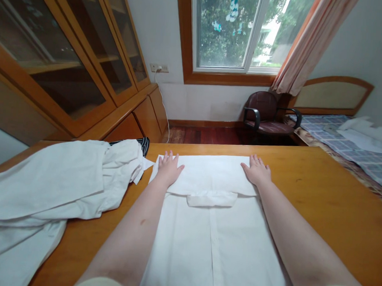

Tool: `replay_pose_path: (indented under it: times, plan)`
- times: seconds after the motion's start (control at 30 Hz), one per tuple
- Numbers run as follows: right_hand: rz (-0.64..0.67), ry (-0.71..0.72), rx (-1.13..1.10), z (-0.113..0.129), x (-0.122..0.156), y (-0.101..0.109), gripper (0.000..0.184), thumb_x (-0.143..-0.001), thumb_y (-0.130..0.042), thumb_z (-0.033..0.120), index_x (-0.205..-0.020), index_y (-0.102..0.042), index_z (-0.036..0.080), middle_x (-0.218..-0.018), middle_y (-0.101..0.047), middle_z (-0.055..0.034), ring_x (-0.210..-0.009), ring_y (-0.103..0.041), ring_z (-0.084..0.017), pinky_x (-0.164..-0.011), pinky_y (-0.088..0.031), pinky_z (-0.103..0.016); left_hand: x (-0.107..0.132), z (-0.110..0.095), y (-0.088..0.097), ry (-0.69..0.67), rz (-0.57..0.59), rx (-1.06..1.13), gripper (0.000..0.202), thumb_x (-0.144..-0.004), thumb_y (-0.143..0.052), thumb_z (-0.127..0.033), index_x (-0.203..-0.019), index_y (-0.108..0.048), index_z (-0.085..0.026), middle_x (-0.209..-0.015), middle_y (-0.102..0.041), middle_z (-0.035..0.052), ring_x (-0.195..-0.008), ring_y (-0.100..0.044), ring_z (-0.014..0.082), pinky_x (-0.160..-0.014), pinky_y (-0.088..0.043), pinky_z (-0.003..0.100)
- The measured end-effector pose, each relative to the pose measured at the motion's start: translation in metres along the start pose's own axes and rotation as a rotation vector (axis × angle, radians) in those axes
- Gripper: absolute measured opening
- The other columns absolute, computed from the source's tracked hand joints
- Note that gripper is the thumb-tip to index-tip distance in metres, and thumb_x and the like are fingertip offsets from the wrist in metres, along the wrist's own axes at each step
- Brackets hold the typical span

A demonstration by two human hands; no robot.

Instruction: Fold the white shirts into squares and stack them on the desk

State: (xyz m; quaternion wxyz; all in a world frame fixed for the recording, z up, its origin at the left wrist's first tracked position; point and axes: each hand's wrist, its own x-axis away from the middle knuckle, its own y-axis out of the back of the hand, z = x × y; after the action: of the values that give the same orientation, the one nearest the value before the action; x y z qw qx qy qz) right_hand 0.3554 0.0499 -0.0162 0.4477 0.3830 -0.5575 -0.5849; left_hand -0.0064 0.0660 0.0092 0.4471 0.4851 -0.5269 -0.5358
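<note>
While the white garment lies on the tabletop, we've got left hand and right hand flat on its folded far end, each grip wide!

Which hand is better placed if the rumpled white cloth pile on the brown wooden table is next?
Likely the left hand: it rests near the left edge of the folded white cloth garment, closer to the pile; the right hand rests near the opposite edge.

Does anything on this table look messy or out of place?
The white cloth pile on the left looks untidy: it lies rumpled, whereas the white garment beneath the left hand and right hand is spread fairly flat.
</note>
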Motion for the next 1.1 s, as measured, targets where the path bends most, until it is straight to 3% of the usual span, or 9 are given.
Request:
replay_pose_path:
  times: [0.07, 0.2, 0.3, 0.4, 0.5, 0.57, 0.77, 0.93, 1.1]
  plan:
    - [-0.003, 0.004, -0.003, 0.0, 0.0, 0.0, 0.079, -0.088, -0.013, 0.064, -0.149, -0.018, 0.015, -0.155, -0.016, -0.0072, -0.141, -0.017, -0.025, -0.11, -0.019, -0.052, 0.014, -0.023, 0.021, -0.198, -0.044, 0.047, 0.061, -0.09, -0.038, -0.047, -0.143, -0.034, -0.016, -0.152, -0.027, 0.0133, -0.139, -0.024, 0.028, -0.113, -0.015, 0.048]
    - [-0.008, 0.008, -0.007, -0.002, -0.001, -0.003, 0.078, -0.088, -0.014, 0.063, -0.149, -0.018, 0.015, -0.155, -0.016, -0.0093, -0.141, -0.017, -0.027, -0.109, -0.019, -0.052, 0.062, -0.086, 0.046, -0.608, 0.043, 0.13, 0.065, -0.084, -0.05, -0.051, -0.14, -0.037, -0.021, -0.145, -0.041, 0.0088, -0.129, -0.042, 0.0242, -0.107, -0.031, 0.04]
    - [-0.025, 0.011, -0.017, -0.002, -0.001, -0.004, 0.079, -0.088, -0.015, 0.064, -0.149, -0.019, 0.015, -0.155, -0.018, -0.01, -0.14, -0.018, -0.027, -0.109, -0.019, -0.053, 0.1, -0.13, 0.032, -0.772, -0.125, 0.044, 0.05, -0.088, -0.049, -0.033, -0.136, -0.042, -0.018, -0.143, -0.043, 0.0121, -0.127, -0.042, 0.0254, -0.106, -0.03, 0.045]
    - [-0.04, 0.018, -0.024, -0.002, 0.0, -0.004, 0.079, -0.088, -0.015, 0.064, -0.149, -0.02, 0.015, -0.154, -0.02, -0.0104, -0.14, -0.02, -0.027, -0.109, -0.019, -0.052, 0.121, -0.156, 0.003, -0.922, -0.337, -0.01, 0.036, -0.093, -0.038, -0.02, -0.128, -0.049, -0.021, -0.143, -0.044, 0.0072, -0.13, -0.039, 0.023, -0.105, -0.031, 0.044]
    - [-0.048, 0.019, -0.03, -0.002, 0.001, -0.003, 0.078, -0.088, -0.016, 0.064, -0.148, -0.022, 0.016, -0.154, -0.021, -0.0102, -0.139, -0.02, -0.026, -0.109, -0.02, -0.052, 0.123, -0.164, -0.017, -0.913, -0.443, -0.024, 0.031, -0.094, -0.037, -0.021, -0.119, -0.055, -0.019, -0.136, -0.05, 0.0068, -0.127, -0.041, 0.0234, -0.105, -0.031, 0.044]
    - [-0.051, 0.017, -0.036, -0.003, 0.002, -0.002, 0.077, -0.088, -0.017, 0.064, -0.148, -0.023, 0.016, -0.154, -0.021, -0.0098, -0.139, -0.021, -0.026, -0.109, -0.019, -0.052, 0.118, -0.162, -0.019, -0.849, -0.44, -0.011, 0.028, -0.094, -0.039, -0.02, -0.114, -0.057, -0.019, -0.126, -0.058, 0.0068, -0.118, -0.049, 0.0218, -0.1, -0.036, 0.041]
    - [-0.041, 0.018, -0.047, -0.002, 0.0, -0.002, 0.077, -0.088, -0.017, 0.064, -0.148, -0.022, 0.016, -0.154, -0.02, -0.0096, -0.139, -0.021, -0.027, -0.109, -0.02, -0.053, 0.108, -0.15, 0.002, -0.751, -0.266, 0.021, 0.019, -0.091, -0.043, -0.02, -0.104, -0.057, -0.02, -0.088, -0.061, 0.0059, -0.083, -0.055, 0.0198, -0.07, -0.045, 0.036]
    - [-0.049, 0.016, -0.06, -0.003, 0.0, -0.001, 0.077, -0.087, -0.018, 0.064, -0.148, -0.023, 0.016, -0.154, -0.021, -0.0092, -0.139, -0.022, -0.027, -0.109, -0.02, -0.054, 0.106, -0.144, 0.009, -0.79, -0.131, 0.051, 0.009, -0.087, -0.047, -0.016, -0.091, -0.055, -0.019, -0.084, -0.057, 0.0049, -0.078, -0.055, 0.0183, -0.063, -0.045, 0.032]
    - [-0.039, 0.023, -0.055, -0.004, -0.001, -0.002, 0.076, -0.087, -0.019, 0.063, -0.148, -0.023, 0.017, -0.154, -0.021, -0.0091, -0.139, -0.021, -0.027, -0.109, -0.02, -0.053, 0.104, -0.144, 0.008, -0.752, -0.018, 0.086, 0.009, -0.087, -0.048, -0.019, -0.093, -0.054, -0.019, -0.086, -0.057, 0.0043, -0.078, -0.057, 0.0175, -0.065, -0.048, 0.031]
